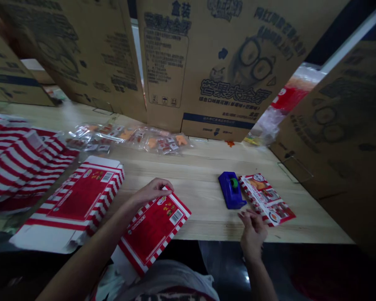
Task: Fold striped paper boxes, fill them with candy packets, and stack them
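Red box (158, 230) at 7 o'clock, L hand (153, 190) gripping upper end. R hand (253, 232) 5 o'clock, fingers curled; pinch unclear, view dim. Blue tape disp. (230, 192) 4 o'clock. Ctn. (203, 62) at 12, upright.

A red carton (156, 228) with white-striped edges, a barcode and small printed pictures slants across the near edge of the bench (197, 175), a white flap showing at its lower end. Farther right, a blue tape dispenser (230, 191) with a green hub sits on the bench.
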{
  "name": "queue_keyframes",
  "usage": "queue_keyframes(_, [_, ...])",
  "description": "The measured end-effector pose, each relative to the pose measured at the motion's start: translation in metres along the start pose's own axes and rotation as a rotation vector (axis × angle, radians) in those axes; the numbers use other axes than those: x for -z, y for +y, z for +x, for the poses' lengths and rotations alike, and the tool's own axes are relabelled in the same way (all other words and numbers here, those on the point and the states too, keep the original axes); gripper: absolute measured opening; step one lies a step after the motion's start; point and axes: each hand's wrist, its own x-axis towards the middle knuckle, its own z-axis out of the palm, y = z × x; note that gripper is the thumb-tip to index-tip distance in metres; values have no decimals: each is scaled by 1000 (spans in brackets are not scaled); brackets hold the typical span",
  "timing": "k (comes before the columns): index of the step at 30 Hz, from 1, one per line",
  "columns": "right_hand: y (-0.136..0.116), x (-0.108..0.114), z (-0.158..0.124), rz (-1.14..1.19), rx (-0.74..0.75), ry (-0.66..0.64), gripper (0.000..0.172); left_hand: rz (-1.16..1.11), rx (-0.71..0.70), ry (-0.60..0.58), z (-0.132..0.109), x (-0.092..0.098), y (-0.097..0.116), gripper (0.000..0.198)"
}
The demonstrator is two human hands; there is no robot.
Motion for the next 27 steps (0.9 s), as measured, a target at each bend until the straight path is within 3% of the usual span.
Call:
queue_keyframes(1, [-12,-11,-6,33,-19,-119,28,10,6,-13,1,0,1,29])
queue_keyframes(3, [-39,-39,-14,7,-38,-565,27,30,15,-37,3,-3,2,26])
queue_keyframes(5, [-64,-72,-18,-62,37,-982,28,55,21,-64,5,-7,4,24])
queue_keyframes(8, [-88,-115,-19,-115,150,-1286,28,77,19,-89,6,-13,4,24])
queue_keyframes(12, [-96,-141,-25,-191,229,-1377,20,78,9,-98,1,-17,1,26])
queue_keyframes(18, [-91,-145,-30,-345,225,-1321,35,83,-11,-129,-4,-17,6,30])
queue_keyframes(21, [-92,-141,-25,-272,-23,-1367,37,99,-36,-165,-5,-19,18,29])
queue_keyframes(25, [-95,-134,-26,102,-491,-1516,53,18,-79,-239,-14,-27,39,28])
queue_keyframes(27, [-96,-135,-32,301,-635,-1541,57,-66,-107,-190,-19,-29,46,26])
